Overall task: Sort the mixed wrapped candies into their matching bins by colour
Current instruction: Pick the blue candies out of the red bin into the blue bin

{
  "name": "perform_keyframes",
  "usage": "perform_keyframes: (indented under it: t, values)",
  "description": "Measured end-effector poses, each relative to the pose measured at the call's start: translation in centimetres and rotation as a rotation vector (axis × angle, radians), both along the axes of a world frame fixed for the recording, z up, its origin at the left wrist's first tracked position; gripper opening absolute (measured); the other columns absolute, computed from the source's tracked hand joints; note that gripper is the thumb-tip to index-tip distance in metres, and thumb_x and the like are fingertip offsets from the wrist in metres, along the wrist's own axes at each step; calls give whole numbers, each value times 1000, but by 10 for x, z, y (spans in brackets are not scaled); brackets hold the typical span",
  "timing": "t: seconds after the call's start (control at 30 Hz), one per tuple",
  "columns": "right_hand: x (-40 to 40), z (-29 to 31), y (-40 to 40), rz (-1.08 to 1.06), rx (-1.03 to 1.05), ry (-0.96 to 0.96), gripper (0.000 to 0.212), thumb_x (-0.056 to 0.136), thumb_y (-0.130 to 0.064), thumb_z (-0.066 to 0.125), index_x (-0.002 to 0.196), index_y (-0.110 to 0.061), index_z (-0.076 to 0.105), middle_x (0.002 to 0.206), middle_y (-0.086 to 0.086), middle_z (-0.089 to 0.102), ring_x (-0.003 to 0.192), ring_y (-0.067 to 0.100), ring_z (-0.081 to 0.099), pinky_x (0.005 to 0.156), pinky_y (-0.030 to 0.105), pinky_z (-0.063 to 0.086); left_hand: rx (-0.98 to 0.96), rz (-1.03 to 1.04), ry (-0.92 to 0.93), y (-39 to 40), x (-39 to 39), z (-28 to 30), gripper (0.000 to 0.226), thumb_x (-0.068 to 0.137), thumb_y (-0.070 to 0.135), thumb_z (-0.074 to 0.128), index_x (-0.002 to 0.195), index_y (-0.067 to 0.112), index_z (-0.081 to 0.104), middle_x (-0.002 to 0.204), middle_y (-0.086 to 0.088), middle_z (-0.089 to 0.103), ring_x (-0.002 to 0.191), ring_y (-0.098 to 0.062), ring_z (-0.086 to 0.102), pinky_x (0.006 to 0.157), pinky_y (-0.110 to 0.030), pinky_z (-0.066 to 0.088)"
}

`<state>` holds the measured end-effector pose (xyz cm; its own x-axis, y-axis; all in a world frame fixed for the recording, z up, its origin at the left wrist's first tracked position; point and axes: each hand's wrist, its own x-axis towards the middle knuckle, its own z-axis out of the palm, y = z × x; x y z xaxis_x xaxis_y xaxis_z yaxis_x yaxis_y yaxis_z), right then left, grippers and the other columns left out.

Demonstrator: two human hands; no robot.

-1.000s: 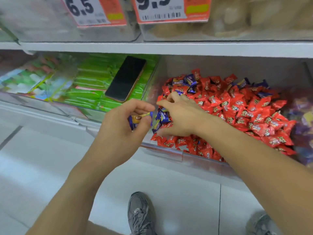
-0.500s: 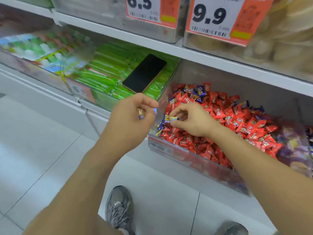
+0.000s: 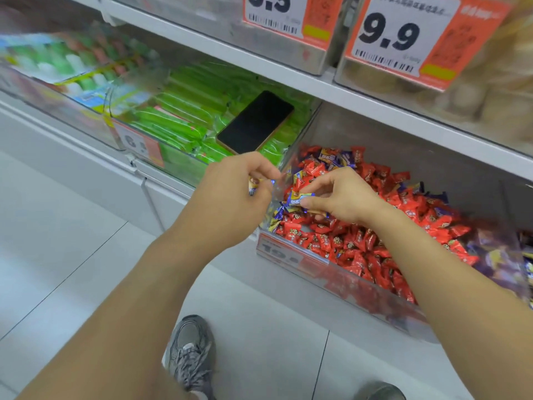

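— Over the near left corner of the clear plastic bin (image 3: pixel 288 255) of red wrapped candies (image 3: pixel 360 243): which hand does the picking?

— Right hand (image 3: pixel 343 197); thumb and forefinger pinch one blue-and-yellow wrapped candy (image 3: pixel 298 196) just above the red heap, the other fingers curled beneath; a fingertip pinch suits so small a wrapper.

— And the left hand (image 3: pixel 230 194)?

— Clenched round further blue-wrapped sweets (image 3: pixel 253 187), only their twisted ends showing between the fingers; how many, I cannot tell; it hangs just beside the bin's corner, near the right hand, probably as a store, so that each stray passes across without a separate trip.

— Where do they belong?

— Presumably the bin of purple-blue candies (image 3: pixel 501 255) just right of the red one, blurred at the frame's edge; other blue strays (image 3: pixel 328 154) lie at the back of the red heap, so the sorting appears well short of done.

— The flat black phone (image 3: pixel 255 122)?

— Laid on the green wrapped packs (image 3: pixel 184 116) in the neighbouring bin; likely parked there to free both hands.
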<state>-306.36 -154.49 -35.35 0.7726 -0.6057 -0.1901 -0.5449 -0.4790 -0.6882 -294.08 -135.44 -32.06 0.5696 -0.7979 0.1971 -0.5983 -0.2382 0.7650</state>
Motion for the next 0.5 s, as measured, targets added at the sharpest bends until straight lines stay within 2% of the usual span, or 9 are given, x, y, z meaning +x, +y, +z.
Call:
perform_keyframes:
  t: [0.07, 0.13, 0.17, 0.2, 0.27, 0.3, 0.37, 0.43, 0.5]
  values:
    - [4, -2, 1, -30, -1, 54, 10, 87, -13, 74, 95, -15, 69, 81, 9, 74, 68, 29, 73, 71, 49, 61, 7, 6, 3, -1, 1, -1, 16, 92, 17, 57, 94, 28, 68, 85, 15, 63, 74, -3, 59, 61, -11, 41]
    - [9, -5, 3, 2, -31, 122, 16, 93, -7, 60, 102, -20, 62, 88, 10, 71, 62, 30, 67, 58, 40, 58, 16, 5, -1, -3, 2, -2, 15, 93, 17, 57, 96, 28, 68, 85, 15, 63, 77, -2, 59, 63, -11, 41]
    - [12, -6, 5, 37, -57, 157, 26, 94, -3, 51, 108, -22, 60, 88, 7, 68, 57, 22, 60, 50, 32, 50, 19, 1, 1, -4, 1, -3, 15, 93, 18, 57, 96, 27, 68, 84, 16, 62, 77, 0, 58, 63, -8, 41]
    - [14, -6, 8, 69, -84, 187, 37, 92, 1, 43, 113, -24, 60, 87, 2, 65, 58, 15, 54, 49, 25, 43, 20, -6, 4, -5, 1, -3, 14, 93, 18, 57, 96, 27, 67, 83, 17, 61, 77, 2, 57, 62, -5, 40]
    - [16, -8, 14, 120, -141, 227, 48, 87, 4, 40, 120, -21, 64, 102, 0, 64, 83, 14, 57, 64, 22, 42, 20, -28, 8, -6, 0, -4, 14, 93, 18, 57, 96, 27, 67, 82, 18, 60, 76, 5, 56, 62, -1, 38]
    - [17, -10, 16, 140, -189, 244, 43, 87, 0, 44, 121, -17, 66, 110, 4, 62, 98, 19, 57, 74, 26, 44, 19, -40, 10, -5, 0, -4, 14, 93, 18, 58, 96, 28, 67, 82, 18, 60, 76, 5, 56, 62, -2, 38]
    - [16, -14, 21, 172, -305, 296, 31, 90, -24, 60, 118, -12, 65, 111, 10, 58, 109, 24, 52, 85, 34, 46, 17, -51, 20, -4, 2, -5, 15, 93, 18, 58, 94, 29, 67, 82, 18, 61, 78, 4, 58, 63, -4, 39]
    - [15, -19, 25, 193, -395, 349, 59, 78, -57, 70, 115, -12, 61, 109, 8, 53, 106, 22, 49, 88, 35, 46, 26, -41, 29, -1, 6, -6, 15, 92, 18, 59, 94, 30, 68, 83, 17, 63, 81, 2, 59, 65, -6, 41]
    - [15, -24, 31, 202, -446, 360, 79, 68, -72, 70, 120, -14, 55, 109, 6, 46, 103, 23, 49, 88, 35, 45, 43, -34, 32, 1, 10, -7, 15, 93, 19, 59, 95, 30, 69, 84, 16, 64, 78, 4, 59, 60, -5, 40]
